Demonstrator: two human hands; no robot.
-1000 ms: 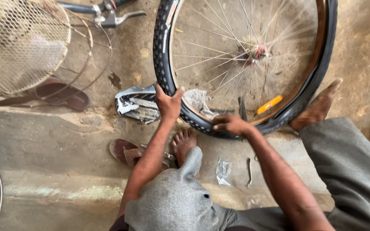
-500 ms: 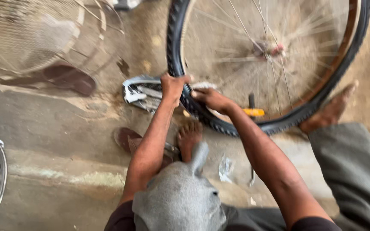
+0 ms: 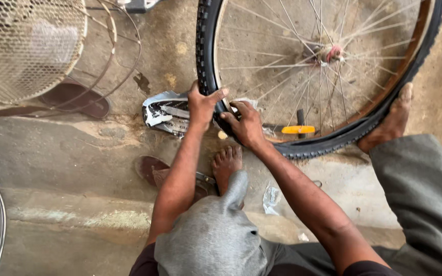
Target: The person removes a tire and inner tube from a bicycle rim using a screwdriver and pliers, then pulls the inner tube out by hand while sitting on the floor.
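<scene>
A wire basket (image 3: 24, 48) sits far left. My left hand (image 3: 202, 105) stays clamped on the bicycle tyre (image 3: 206, 56); my right hand (image 3: 245, 125) has slid up beside it, gripping the same tyre, standing on the ground.

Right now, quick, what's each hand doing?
Left hand: closed, gripping the bicycle tyre.
Right hand: closed on the same tyre, just beside it.

Right hand (image 3: 246, 125) has slid along the tyre (image 3: 208, 56) beside left hand (image 3: 202, 104).
</scene>
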